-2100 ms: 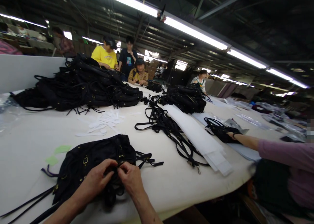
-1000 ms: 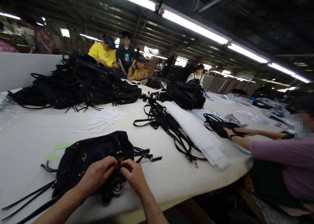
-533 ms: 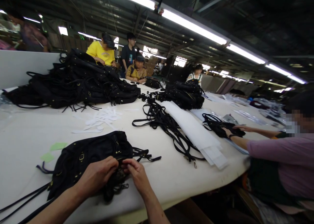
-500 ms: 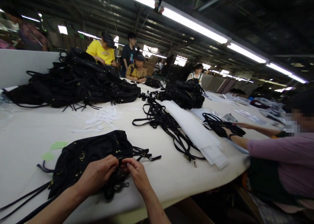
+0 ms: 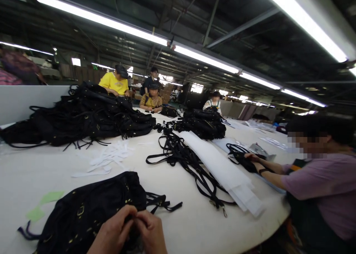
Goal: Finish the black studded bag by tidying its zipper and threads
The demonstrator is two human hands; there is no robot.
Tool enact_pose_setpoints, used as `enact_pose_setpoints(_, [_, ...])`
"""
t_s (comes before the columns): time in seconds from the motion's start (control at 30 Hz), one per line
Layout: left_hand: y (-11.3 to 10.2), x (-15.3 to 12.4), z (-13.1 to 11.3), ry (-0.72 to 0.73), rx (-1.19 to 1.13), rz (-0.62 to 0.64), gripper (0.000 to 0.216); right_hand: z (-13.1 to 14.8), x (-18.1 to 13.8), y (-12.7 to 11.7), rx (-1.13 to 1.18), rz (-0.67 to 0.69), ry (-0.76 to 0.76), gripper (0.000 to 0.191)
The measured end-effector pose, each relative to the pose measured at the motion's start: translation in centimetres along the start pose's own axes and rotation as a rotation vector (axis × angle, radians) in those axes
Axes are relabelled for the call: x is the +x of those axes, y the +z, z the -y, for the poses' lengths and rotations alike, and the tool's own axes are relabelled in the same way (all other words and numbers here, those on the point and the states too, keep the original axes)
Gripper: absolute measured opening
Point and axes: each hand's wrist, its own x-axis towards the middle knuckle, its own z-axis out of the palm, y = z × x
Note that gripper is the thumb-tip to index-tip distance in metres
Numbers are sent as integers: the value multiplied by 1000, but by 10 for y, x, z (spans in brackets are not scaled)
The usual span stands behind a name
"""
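Note:
A black bag [image 5: 97,198] with brass-coloured buckles and studs lies on the white table right in front of me. At its near right edge my left hand [image 5: 115,230] is closed in a pinch. My right hand [image 5: 150,230] meets it there, thumb and fingers pressed together on the same dark part of the bag. The fingertips touch and hide the exact spot between them. Black tassel-like straps [image 5: 164,202] stick out from the bag's right end.
A big heap of black bags [image 5: 83,120] fills the back left; a smaller pile [image 5: 200,124] stands further right. Black straps with clips [image 5: 189,165] lie beside white sheets [image 5: 222,168]. White strips [image 5: 108,157] and green paper [image 5: 51,197] lie leftward. A co-worker [image 5: 319,183] handles a bag at right.
My view has tilted up, so table and hands sit lower in the picture. My hands have come together at the bag's edge. The co-worker at right has drawn their hands closer together.

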Motion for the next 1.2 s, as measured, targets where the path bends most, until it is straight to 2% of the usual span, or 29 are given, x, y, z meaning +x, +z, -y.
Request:
enact_pose_setpoints(0.13, [8, 3, 4, -67, -78, 61, 19, -5, -4, -2, 22, -81, -16, 12])
enact_pose_setpoints(0.27, [14, 8, 8, -174, -253, 142, 22, -8, -5, -4, 37, -103, 0, 11])
enact_pose_setpoints(0.37, [19, 9, 12, -129, -307, 192, 19, -11, -4, -5, 31, -112, -7, 11])
enact_pose_setpoints(0.43, [21, 8, 14, -104, -305, 187, 16, -11, -4, -5, 20, -112, -10, 11])
enact_pose_setpoints(0.6, [20, 7, 11, -206, -319, 161, 17, -4, -9, -5, 9, -95, 3, 11])
enact_pose_setpoints(0.8, [11, 5, 11, -162, -129, 75, 16, 2, -11, -12, 11, -92, 23, 10])
enact_pose_setpoints(0.9, [4, 1, 12, -154, -68, 72, 17, -1, -10, -16, 61, -61, 62, 13])
enact_pose_setpoints(1.07, [-2, -1, 15, -260, -221, 106, 22, -9, -8, -13, 115, -58, 111, 20])
enact_pose_setpoints(1.2, [-5, -1, 18, -332, -316, 91, 28, -8, -7, -9, -139, -56, 42, 25])
